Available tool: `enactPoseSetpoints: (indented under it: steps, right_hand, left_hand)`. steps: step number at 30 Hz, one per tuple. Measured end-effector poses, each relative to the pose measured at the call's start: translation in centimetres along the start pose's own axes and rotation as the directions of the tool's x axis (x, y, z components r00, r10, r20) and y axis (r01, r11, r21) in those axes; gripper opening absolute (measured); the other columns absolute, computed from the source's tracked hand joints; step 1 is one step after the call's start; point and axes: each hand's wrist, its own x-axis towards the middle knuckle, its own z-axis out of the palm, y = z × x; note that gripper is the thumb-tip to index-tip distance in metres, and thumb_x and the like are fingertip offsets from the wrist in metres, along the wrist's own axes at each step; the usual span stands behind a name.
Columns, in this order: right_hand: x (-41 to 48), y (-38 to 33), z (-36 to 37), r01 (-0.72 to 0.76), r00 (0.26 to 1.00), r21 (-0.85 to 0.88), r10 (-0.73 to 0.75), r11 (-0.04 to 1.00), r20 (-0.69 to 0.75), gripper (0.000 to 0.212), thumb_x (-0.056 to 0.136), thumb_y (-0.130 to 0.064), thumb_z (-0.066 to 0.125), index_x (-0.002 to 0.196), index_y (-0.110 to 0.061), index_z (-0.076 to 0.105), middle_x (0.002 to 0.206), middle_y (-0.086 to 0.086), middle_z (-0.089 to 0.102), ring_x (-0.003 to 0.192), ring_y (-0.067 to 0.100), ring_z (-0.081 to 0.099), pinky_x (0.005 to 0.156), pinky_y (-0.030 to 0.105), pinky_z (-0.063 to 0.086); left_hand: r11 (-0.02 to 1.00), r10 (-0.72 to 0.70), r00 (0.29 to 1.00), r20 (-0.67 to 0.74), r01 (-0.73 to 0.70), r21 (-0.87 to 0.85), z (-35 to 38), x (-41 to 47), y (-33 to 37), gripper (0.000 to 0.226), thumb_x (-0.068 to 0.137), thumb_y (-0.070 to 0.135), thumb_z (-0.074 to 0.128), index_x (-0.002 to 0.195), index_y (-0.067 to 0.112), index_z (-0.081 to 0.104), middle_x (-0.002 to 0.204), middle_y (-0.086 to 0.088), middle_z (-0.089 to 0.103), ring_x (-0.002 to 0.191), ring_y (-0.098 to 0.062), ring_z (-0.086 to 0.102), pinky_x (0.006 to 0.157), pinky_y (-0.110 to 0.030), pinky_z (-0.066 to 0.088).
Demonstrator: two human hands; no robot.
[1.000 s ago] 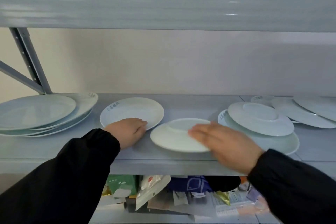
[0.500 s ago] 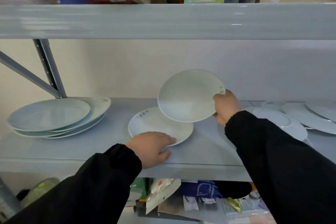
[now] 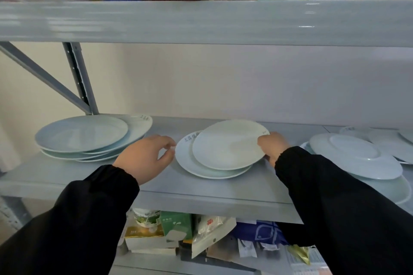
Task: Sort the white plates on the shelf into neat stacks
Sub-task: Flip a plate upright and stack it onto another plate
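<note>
On the grey shelf (image 3: 73,177) a white plate (image 3: 228,144) lies right side up on a second white plate (image 3: 186,159), shifted toward the back right. My right hand (image 3: 273,146) grips the top plate's right rim. My left hand (image 3: 145,157) hovers at the lower plate's left edge, fingers curled and apart, holding nothing. A stack of several larger white plates (image 3: 82,135) sits at the left. Upside-down plates (image 3: 355,155) are piled at the right, with more plates (image 3: 388,143) behind them.
The upper shelf beam (image 3: 201,22) hangs low over the plates and carries boxes and packets. A slanted brace and upright post (image 3: 78,78) stand at the back left. Below the shelf lie cartons and bags (image 3: 178,230).
My right hand lifted the small plate, turned it over and lowered it onto the plate beside my left hand. My left hand drew back to that plate's left edge.
</note>
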Motion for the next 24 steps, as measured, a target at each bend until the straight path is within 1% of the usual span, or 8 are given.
enactPoseSetpoints:
  steps: [3,5,10,15,18,20,22,24]
  right_hand:
    - [-0.1,0.8,0.3,-0.052,0.999,0.003,0.052,0.999,0.016,0.013,0.090,-0.001,0.044,0.096,-0.001,0.056,0.111,0.020,0.062,0.104,0.033,0.059,0.088,0.042,0.050]
    - [-0.3,1.2,0.4,-0.067,0.998,0.097,0.065,0.993,0.025,0.015,0.088,0.003,0.043,0.084,-0.002,0.056,0.114,0.025,0.063,0.107,0.039,0.061,0.097,0.048,0.050]
    - [-1.6,0.9,0.4,-0.033,0.997,0.182,0.019,0.983,0.077,0.027,0.088,0.010,0.038,0.083,-0.006,0.060,0.098,0.022,0.065,0.098,0.040,0.064,0.094,0.051,0.052]
    - [-2.2,1.1,-0.1,0.005,0.992,0.245,-0.035,0.969,0.117,0.023,0.089,0.008,0.041,0.089,-0.002,0.062,0.092,0.017,0.067,0.086,0.033,0.065,0.091,0.047,0.053]
    - [-2.0,1.3,-0.5,0.047,0.991,0.265,-0.079,0.963,0.110,0.007,0.079,-0.009,0.058,0.081,-0.004,0.062,0.087,0.017,0.065,0.084,0.031,0.063,0.081,0.043,0.051]
    - [0.2,2.4,-1.5,0.116,0.985,0.182,-0.136,0.976,0.101,0.029,0.059,-0.031,0.065,0.079,-0.010,0.060,0.083,0.013,0.061,0.082,0.029,0.059,0.076,0.040,0.046]
    - [-0.7,1.7,-2.9,0.189,0.978,0.083,-0.195,0.978,0.076,0.055,0.059,-0.042,0.065,0.107,-0.015,0.065,0.105,0.006,0.066,0.098,0.028,0.063,0.090,0.041,0.051]
    - [-3.2,0.0,-4.5,0.250,0.967,-0.024,-0.248,0.968,0.054,0.068,0.080,-0.038,0.064,0.143,-0.020,0.047,0.133,0.000,0.055,0.121,0.023,0.055,0.106,0.040,0.043]
  left_hand:
    - [0.999,-0.020,1.000,-0.005,0.019,-0.027,0.2,0.1,-0.2,0.028,0.096,0.042,0.045,0.119,0.035,0.061,0.116,0.018,0.063,0.103,-0.004,0.059,0.087,-0.025,0.047]
    - [0.999,-0.021,1.000,-0.011,0.020,-0.037,0.4,0.2,-0.2,0.028,0.096,0.042,0.045,0.118,0.035,0.061,0.114,0.018,0.063,0.102,-0.004,0.058,0.086,-0.024,0.046]
    - [0.998,-0.018,1.000,-0.022,0.017,-0.054,0.5,0.3,0.2,0.027,0.097,0.042,0.047,0.118,0.034,0.061,0.112,0.020,0.063,0.103,-0.003,0.058,0.085,-0.023,0.044]
    - [0.998,-0.016,0.999,-0.035,0.013,-0.064,0.4,0.3,0.9,0.027,0.097,0.040,0.047,0.119,0.032,0.061,0.107,0.021,0.059,0.103,-0.005,0.058,0.086,-0.026,0.047]
    - [0.998,-0.013,0.999,-0.034,0.010,-0.066,0.5,0.6,1.2,0.029,0.096,0.042,0.047,0.121,0.033,0.059,0.108,0.021,0.060,0.102,-0.006,0.059,0.085,-0.028,0.048]
    - [0.998,0.001,0.999,-0.035,-0.003,-0.067,0.6,1.1,1.7,0.031,0.095,0.044,0.047,0.123,0.034,0.057,0.111,0.019,0.061,0.103,-0.007,0.059,0.086,-0.030,0.049]
    - [0.997,0.017,0.999,-0.047,-0.021,-0.080,0.7,1.8,2.7,0.032,0.095,0.045,0.047,0.124,0.034,0.056,0.113,0.018,0.061,0.103,-0.008,0.060,0.086,-0.031,0.049]
    - [0.995,0.038,0.998,-0.059,-0.043,-0.095,0.9,2.6,4.1,0.032,0.095,0.045,0.048,0.124,0.034,0.056,0.114,0.018,0.061,0.103,-0.009,0.060,0.086,-0.032,0.049]
